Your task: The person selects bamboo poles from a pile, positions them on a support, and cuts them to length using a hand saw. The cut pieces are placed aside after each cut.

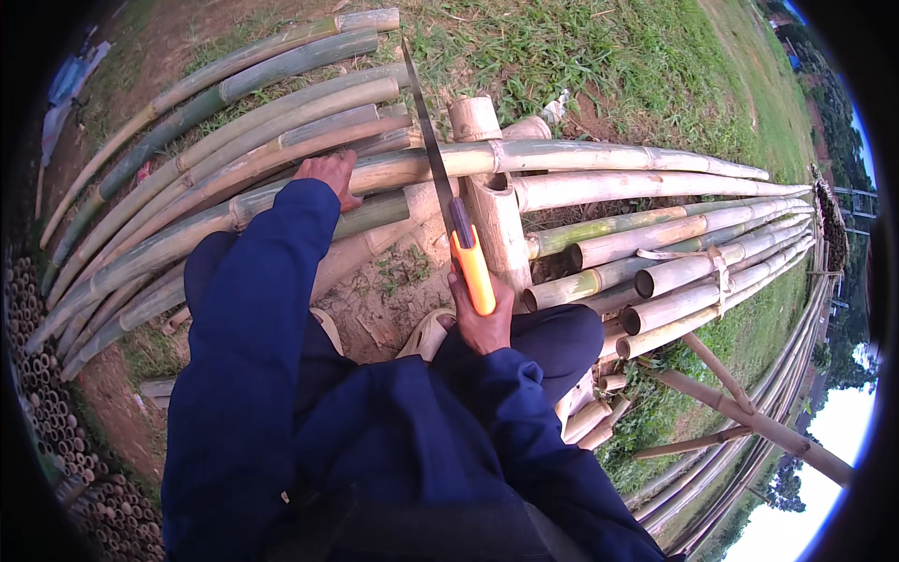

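Observation:
My right hand [483,317] is closed around the orange handle of a handsaw [433,140]. Its long, dark blade points away from me and crosses over a long bamboo pole [552,155]; whether the teeth touch the pole I cannot tell. My left hand [330,178] grips that same pole to the left of the blade, the thumb on its near side. Under the pole, close to the blade, stands a thick bamboo support [496,225]. A shorter bamboo piece [375,214] lies just below my left hand.
Several bamboo poles [253,84] lie side by side at the left. More poles [655,281] stretch away to the right, some tied together. Stacked cut bamboo sections [66,421] show at the far left. A bamboo frame [749,417] stands at lower right. Grass [599,56] lies beyond.

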Motion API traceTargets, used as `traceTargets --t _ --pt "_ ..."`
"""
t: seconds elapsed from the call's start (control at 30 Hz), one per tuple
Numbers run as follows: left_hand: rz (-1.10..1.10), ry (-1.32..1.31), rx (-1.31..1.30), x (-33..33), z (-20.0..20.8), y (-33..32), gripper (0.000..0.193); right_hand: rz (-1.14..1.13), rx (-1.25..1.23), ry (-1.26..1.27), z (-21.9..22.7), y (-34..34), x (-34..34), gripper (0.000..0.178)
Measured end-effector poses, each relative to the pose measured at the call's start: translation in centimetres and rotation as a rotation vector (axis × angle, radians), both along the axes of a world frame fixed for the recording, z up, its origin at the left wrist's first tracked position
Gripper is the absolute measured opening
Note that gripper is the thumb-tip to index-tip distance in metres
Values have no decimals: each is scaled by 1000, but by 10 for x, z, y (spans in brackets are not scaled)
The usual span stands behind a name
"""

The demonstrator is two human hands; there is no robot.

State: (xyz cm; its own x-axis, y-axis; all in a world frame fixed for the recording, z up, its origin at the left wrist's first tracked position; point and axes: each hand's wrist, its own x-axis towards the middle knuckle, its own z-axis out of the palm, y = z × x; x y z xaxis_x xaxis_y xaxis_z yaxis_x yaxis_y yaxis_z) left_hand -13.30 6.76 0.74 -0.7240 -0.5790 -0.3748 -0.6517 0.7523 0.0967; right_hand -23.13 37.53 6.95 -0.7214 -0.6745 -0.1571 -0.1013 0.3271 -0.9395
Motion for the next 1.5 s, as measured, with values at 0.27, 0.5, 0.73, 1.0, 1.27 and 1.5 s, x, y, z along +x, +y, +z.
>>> traceTargets --t 0.27,0.5,0.73,1.0,1.27,1.5 --pt "-13 73 -32 14 -2 0 68 -45 85 -218 60 68 43 24" --pt "-63 82 -65 5 -4 0 68 55 112 -26 7 -17 -9 14" --pt "21 6 28 8 4 -2 70 -4 109 -95 65 87 48 25" --pt "10 -43 19 -12 12 2 67 69 13 30 2 -36 -21 17" --pt "25 -21 32 7 6 -1 73 18 25 -20 63 85 46 27" --pt "19 -59 34 -4 9 0 74 55 11 -27 4 -24 -15 19"
